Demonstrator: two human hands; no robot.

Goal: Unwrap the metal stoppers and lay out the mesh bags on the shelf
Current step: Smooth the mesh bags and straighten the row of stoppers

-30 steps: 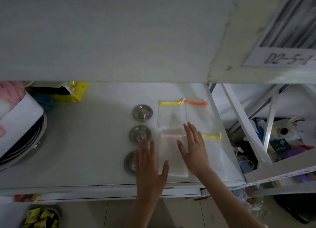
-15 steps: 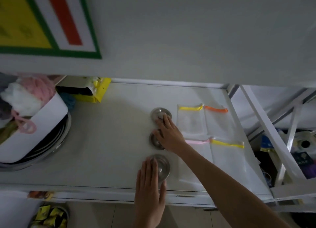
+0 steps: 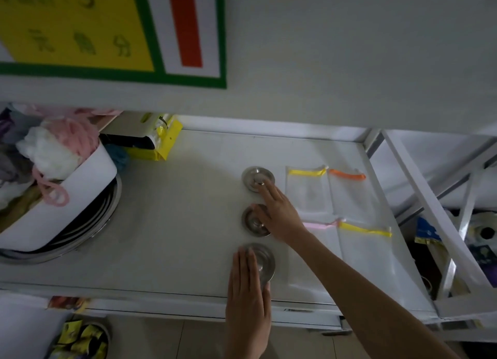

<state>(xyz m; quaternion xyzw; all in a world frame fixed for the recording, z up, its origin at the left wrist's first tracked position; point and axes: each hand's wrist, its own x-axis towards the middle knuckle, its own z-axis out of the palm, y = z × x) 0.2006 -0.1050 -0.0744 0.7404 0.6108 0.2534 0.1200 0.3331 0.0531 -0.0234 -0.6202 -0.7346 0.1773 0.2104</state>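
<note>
Fingers of the left hand lie straight and together, flat over the left part of the nearest metal stopper, gripping nothing. Reaching in from the right, the right hand is spread loosely open, its palm over the right side of the middle stopper and one fingertip touching the knob of the far stopper; it has hold of neither. All three stoppers sit bare in a near-to-far column on the white shelf. Just right of them four mesh bags lie flat in two rows: yellow-topped and orange-topped far, pink-topped and yellow-topped near. A white bin of yarn stands far to the left.
</note>
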